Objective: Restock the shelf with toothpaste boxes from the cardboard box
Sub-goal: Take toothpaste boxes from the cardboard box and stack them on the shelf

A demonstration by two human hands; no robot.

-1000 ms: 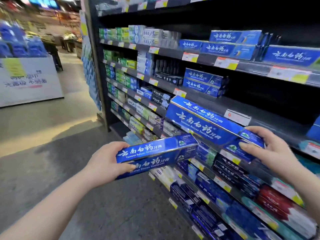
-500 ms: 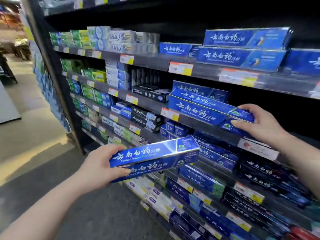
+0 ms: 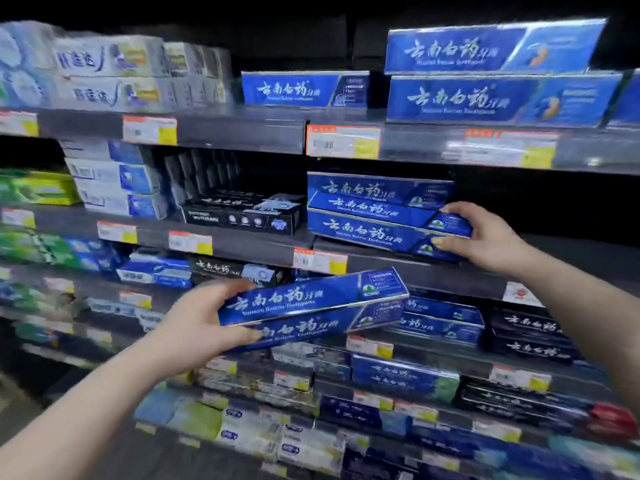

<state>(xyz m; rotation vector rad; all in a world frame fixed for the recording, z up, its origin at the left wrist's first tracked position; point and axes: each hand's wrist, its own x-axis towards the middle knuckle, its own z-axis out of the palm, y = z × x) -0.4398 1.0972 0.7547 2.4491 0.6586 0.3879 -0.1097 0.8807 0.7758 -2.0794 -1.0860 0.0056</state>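
My left hand [image 3: 194,323] grips two stacked blue toothpaste boxes [image 3: 311,306] by their left end, held level in front of the lower shelves. My right hand [image 3: 485,237] holds the right end of two more blue toothpaste boxes [image 3: 374,226]. These rest on the middle shelf [image 3: 485,268], stacked against another blue box [image 3: 377,188] behind them. The cardboard box is out of view.
A black box of toothpaste [image 3: 242,213] sits left of the blue stack. The shelf right of my right hand is dark and bare. Blue boxes [image 3: 498,98] fill the shelf above, with price tags [image 3: 343,142] along the edges. Lower shelves hold several more boxes.
My view swung right toward the shelf. My right hand carried its blue boxes up and onto the middle shelf. My left hand kept its two boxes and rose slightly.
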